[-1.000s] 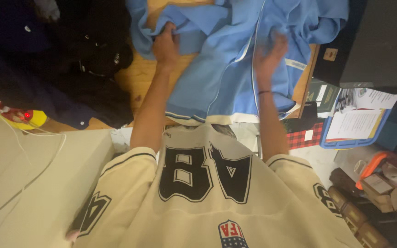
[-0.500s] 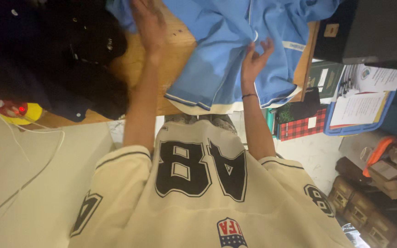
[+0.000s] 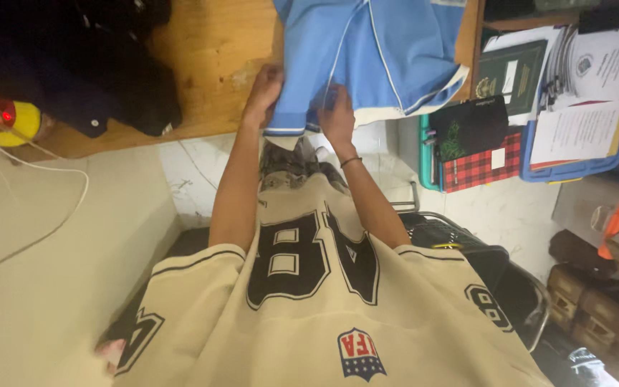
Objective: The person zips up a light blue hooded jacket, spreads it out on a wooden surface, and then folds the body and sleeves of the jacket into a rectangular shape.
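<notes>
Gripping the near hem of the light blue garment (image 3: 374,50) on the wooden table (image 3: 209,50), the left hand (image 3: 265,89) and right hand (image 3: 337,118) are both closed on its edge; folding looks only partly done.

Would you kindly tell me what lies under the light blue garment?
The light blue garment lies on a wooden table, its hem overhanging the edge. The tabletop beneath the cloth is covered, so anything there cannot be seen.
</notes>
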